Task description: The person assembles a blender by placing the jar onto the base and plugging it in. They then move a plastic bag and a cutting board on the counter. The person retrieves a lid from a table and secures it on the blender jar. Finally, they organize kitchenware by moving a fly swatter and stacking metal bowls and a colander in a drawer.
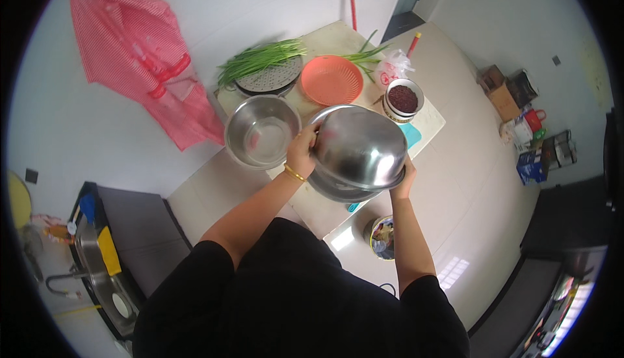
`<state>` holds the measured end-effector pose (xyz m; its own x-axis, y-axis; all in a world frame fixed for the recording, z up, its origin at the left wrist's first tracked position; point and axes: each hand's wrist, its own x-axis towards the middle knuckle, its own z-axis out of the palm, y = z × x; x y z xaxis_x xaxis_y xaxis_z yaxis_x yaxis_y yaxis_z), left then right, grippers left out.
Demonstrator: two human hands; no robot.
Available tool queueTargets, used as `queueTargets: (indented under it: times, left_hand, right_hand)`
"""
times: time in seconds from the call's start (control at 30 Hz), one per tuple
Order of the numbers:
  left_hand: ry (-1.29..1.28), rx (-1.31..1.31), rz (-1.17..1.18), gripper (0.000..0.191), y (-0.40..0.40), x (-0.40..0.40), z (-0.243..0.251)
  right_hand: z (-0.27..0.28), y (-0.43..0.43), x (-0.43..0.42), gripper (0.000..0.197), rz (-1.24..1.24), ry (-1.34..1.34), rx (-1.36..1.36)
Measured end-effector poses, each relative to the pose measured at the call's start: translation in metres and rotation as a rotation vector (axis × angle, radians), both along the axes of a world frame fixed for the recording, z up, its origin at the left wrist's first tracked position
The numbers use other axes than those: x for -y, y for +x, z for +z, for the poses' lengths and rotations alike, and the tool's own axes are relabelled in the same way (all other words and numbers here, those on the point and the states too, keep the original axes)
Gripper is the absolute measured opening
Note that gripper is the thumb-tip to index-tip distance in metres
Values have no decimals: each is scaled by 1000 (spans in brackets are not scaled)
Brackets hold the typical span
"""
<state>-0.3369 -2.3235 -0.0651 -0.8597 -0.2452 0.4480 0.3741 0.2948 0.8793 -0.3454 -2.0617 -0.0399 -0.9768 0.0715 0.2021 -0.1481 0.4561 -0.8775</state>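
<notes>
Between my hands a metal basin [358,146] is tipped over, its shiny underside showing. My left hand [302,151] grips its left rim and my right hand [404,180] its right rim. Beneath it, partly hidden, is another metal basin [336,191]; whether the two touch I cannot tell. To the left sits an upright metal basin [263,132] at the table edge. An orange plastic basket [332,80] lies behind the held basin. Green stalks of a leafy vegetable [265,60] rest on a perforated metal steamer plate [273,75].
On the table [436,121] are a white bowl of dark red grains [403,99], a knotted plastic bag [394,68] and a turquoise cloth [411,135]. A waste bin [382,238] stands on the floor by my right arm. Boxes [504,102] line the right wall.
</notes>
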Motion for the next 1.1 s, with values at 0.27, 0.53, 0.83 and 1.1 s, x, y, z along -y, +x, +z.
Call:
queueTargets:
  times: [0.27,0.53,0.83,1.1]
  left_hand:
    - [103,176,273,20,65,20,35]
    - [228,382,578,24,254,97,50]
    - [651,385,1091,35,533,77,66]
    - [929,166,1595,48,736,8,36]
  right_hand:
    - [17,-5,53,27,162,-98,-173]
    - [69,83,176,15,691,152,161]
    - [35,288,301,43,1421,-123,452]
    - [27,512,381,53,1873,237,659]
